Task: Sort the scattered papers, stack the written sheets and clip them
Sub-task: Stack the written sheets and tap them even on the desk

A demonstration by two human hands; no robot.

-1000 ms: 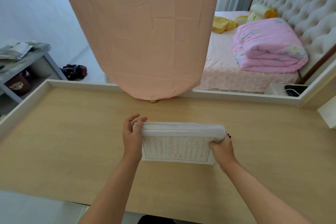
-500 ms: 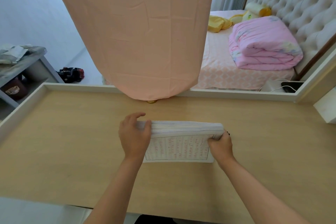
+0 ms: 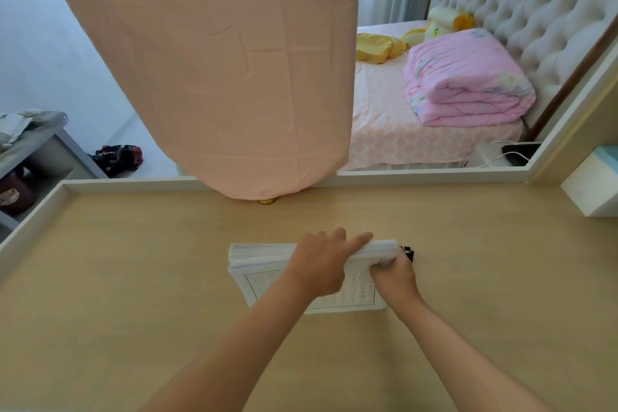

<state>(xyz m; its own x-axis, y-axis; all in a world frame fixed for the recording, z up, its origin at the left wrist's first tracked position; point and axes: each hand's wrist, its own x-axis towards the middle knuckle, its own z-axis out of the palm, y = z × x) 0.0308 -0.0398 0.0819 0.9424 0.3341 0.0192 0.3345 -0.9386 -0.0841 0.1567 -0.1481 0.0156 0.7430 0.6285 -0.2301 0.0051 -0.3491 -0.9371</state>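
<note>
Stack (image 3: 257,257), where is it? asks Sam.

On the desk (image 3: 150,278), in the middle, close to the person, says Jo. It looks stood up on one long edge. The side with writing faces the person.

What do the hands do? asks Sam.

The left hand (image 3: 317,264) lies across the top of the stack, says Jo. Its fingers are out straight and point to the right. It presses and does not grab. The right hand (image 3: 394,278) is curled round the right end and grips it.

And the clip? asks Sam.

A black clip (image 3: 408,252) pokes out just past the right fingers, at the top right corner, says Jo. I cannot tell if it bites the paper yet, or if the hand only holds it there.

So which step is this? asks Sam.

I think the sorting and stacking are done, says Jo. All the sheets I see are in one pile. This looks like clipping time.

What does the next move need? asks Sam.

The edges must be even, says Jo, so the left hand has to press the sheets tight. The stack is thick, so the clip must open wide and slide right over the corner. If it grabs only some sheets, the others may slip out.
</note>
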